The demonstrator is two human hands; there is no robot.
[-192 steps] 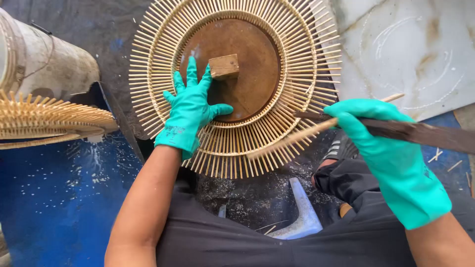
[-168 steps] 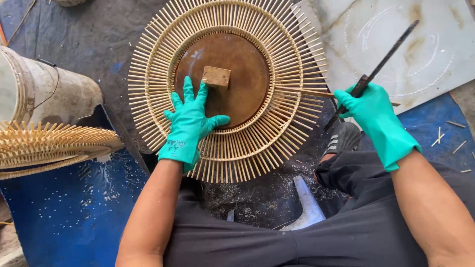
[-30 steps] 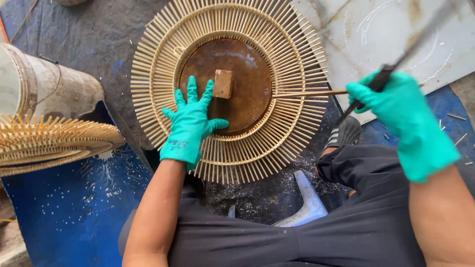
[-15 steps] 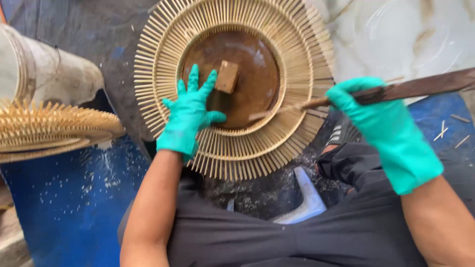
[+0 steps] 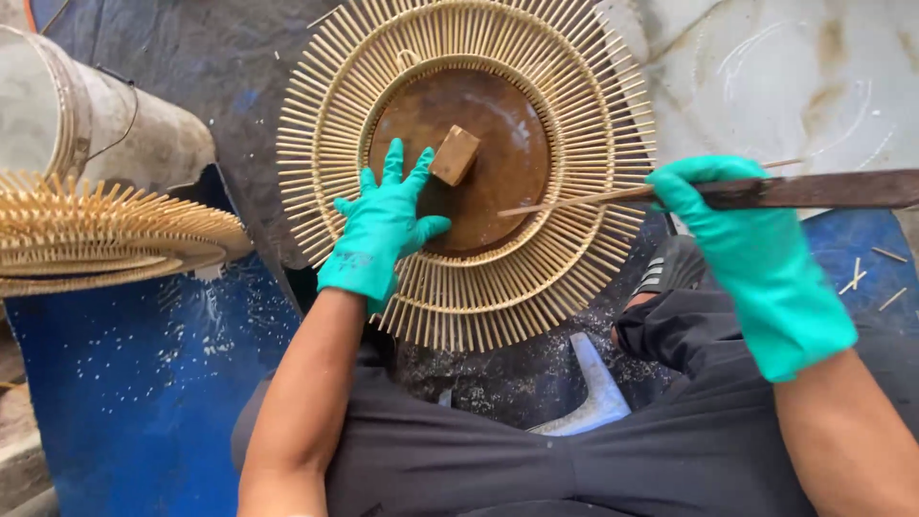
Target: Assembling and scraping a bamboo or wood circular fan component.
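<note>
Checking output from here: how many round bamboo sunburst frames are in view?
At least 2: one frame under the left hand, and a stack of finished frames at the left edge, whose count I cannot tell.

Left hand (image 5: 383, 230) in teal glove is lying flat, palm down, 5 fingers spread and pointing up the view, thumb out to the right. Bare left forearm is rising from bottom left, wrist straight. Right hand (image 5: 737, 225) in teal glove is curling closed in a fist grip, knuckles up, thumb side facing left. Bare right forearm is coming in from bottom right corner.
</note>
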